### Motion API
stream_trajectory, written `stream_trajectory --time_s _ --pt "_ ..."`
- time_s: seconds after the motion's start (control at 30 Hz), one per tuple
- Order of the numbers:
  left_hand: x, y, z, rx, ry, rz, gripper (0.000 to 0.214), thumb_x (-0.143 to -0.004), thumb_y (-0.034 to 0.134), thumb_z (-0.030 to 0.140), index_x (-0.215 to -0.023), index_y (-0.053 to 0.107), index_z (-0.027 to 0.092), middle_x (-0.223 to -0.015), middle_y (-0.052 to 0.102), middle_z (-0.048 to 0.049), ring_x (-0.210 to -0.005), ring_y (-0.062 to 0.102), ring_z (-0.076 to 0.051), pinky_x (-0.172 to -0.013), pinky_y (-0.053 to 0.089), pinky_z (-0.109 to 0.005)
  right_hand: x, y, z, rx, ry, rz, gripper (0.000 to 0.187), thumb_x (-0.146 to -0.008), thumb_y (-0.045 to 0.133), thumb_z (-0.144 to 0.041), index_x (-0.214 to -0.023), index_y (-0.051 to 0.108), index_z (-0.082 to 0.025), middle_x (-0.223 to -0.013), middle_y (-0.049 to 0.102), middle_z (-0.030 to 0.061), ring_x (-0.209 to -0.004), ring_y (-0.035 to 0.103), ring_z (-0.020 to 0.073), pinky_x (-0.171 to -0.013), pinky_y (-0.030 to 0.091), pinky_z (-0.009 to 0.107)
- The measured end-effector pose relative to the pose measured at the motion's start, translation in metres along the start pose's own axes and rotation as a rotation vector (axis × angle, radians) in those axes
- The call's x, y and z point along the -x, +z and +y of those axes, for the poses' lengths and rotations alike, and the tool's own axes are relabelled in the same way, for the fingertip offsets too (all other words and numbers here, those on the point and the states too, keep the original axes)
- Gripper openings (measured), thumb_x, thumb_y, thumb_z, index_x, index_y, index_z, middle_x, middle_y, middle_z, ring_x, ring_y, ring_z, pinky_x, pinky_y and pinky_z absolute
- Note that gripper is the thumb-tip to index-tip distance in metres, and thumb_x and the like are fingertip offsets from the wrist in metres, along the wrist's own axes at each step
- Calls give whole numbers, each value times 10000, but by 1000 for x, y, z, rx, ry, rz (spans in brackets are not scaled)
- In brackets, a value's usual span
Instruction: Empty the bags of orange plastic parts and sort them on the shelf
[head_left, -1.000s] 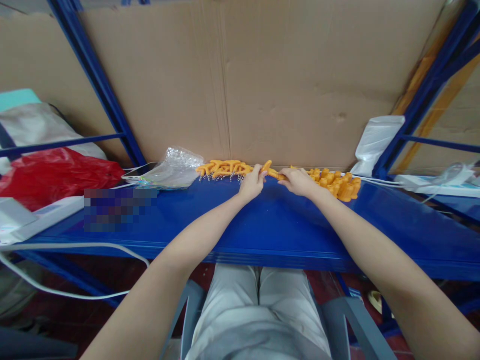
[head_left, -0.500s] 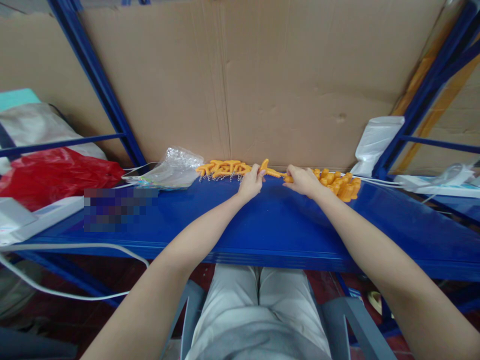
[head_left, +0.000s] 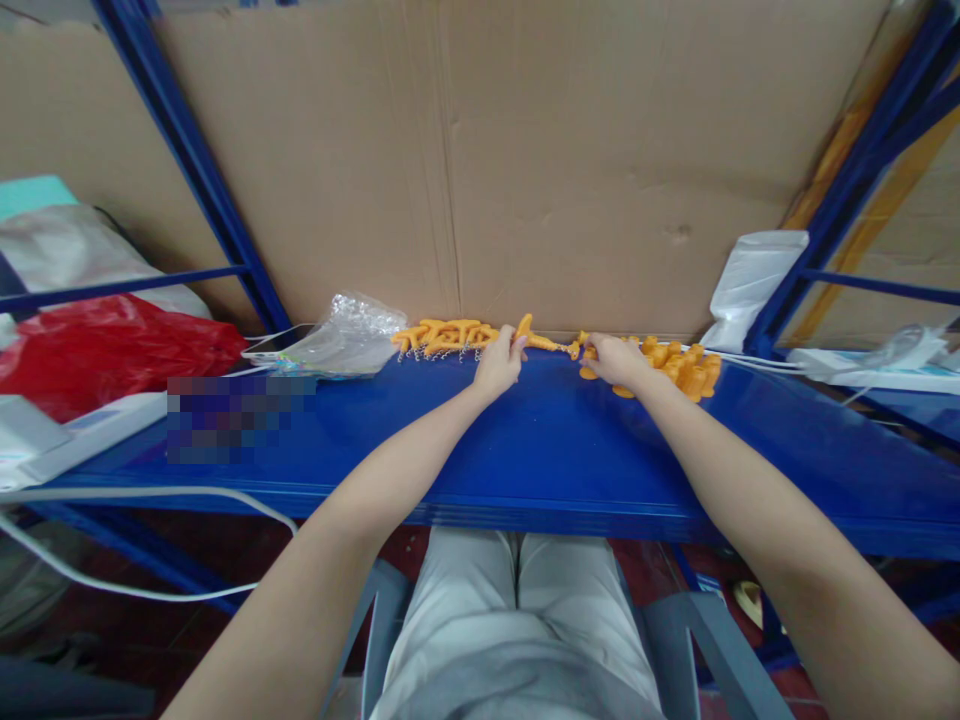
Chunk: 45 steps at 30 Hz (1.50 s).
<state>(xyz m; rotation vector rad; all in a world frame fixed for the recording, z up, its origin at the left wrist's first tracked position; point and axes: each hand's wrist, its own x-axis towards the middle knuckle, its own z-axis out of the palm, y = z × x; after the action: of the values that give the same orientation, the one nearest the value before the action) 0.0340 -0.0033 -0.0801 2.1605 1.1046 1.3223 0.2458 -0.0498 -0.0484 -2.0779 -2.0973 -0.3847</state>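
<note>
My left hand (head_left: pixel 499 365) is closed, pinching an orange branched plastic piece (head_left: pixel 523 327) above the blue tabletop. From this piece a slim orange part with a short chain (head_left: pixel 573 350) stretches right towards my other hand. My right hand (head_left: pixel 619 362) has its fingers curled round an orange cylindrical piece (head_left: pixel 589 371), which is mostly hidden behind them. Beside that hand stand several orange cylindrical pieces (head_left: pixel 694 375), grouped closely. Left of my left hand lies a row of orange branched pieces (head_left: pixel 450 333), with small metal chains hanging towards me.
A clear plastic bag (head_left: pixel 352 340) lies left of the row, and a red bag (head_left: pixel 120 350) sits farther left. White packaging (head_left: pixel 754 285) leans at the right by the blue frame. Cardboard (head_left: pixel 525 160) walls the back of the blue table (head_left: pixel 540 460).
My right hand has shifted slightly right, and the chained end of the orange part now shows between my hands. My left hand moved a little left, still holding its piece.
</note>
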Motion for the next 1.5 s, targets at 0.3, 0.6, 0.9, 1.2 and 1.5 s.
stream_trajectory --time_s 0.3,0.6,0.9,1.2,1.5 --pt "0 0 1 -16 1 -6 195 -1063 401 328 -1018 532 192 -756 699 14 -376 508 -65 -432 369 -195 -2 3 8 40 32 -95 404 -930 474 -270 -1301 612 -191 -1265 720 160 -1178 665 321 -973 427 478" --pt "-1 0 -3 0 33 -5 214 -1064 394 356 -996 522 198 -747 704 13 -379 508 -65 -431 375 -188 -2 2 7 27 84 -135 417 -876 521 -225 -1269 649 -165 -1298 696 190 -1235 632 366 -1025 422 574" --pt "-1 1 -4 -5 31 2 230 -1063 397 368 -981 526 197 -746 706 16 -381 517 -71 -455 394 -194 -2 2 7 41 68 -161 454 -828 484 -181 -1231 692 -160 -1343 665 197 -1254 612 386 -1014 439 599" --pt "-1 1 -5 7 37 -1 280 -1063 372 428 -973 512 204 -760 714 -3 -378 526 -86 -425 366 -199 0 0 6 104 61 -180 408 -882 459 -219 -1204 704 -166 -1361 658 181 -1242 621 362 -1018 450 561" --pt "-1 1 -3 -16 26 -6 252 -1066 378 394 -999 521 197 -773 714 -9 -382 528 -82 -437 369 -199 0 3 10 91 26 -142 378 -930 486 -280 -1215 709 -169 -1325 685 172 -1237 630 346 -1021 447 525"
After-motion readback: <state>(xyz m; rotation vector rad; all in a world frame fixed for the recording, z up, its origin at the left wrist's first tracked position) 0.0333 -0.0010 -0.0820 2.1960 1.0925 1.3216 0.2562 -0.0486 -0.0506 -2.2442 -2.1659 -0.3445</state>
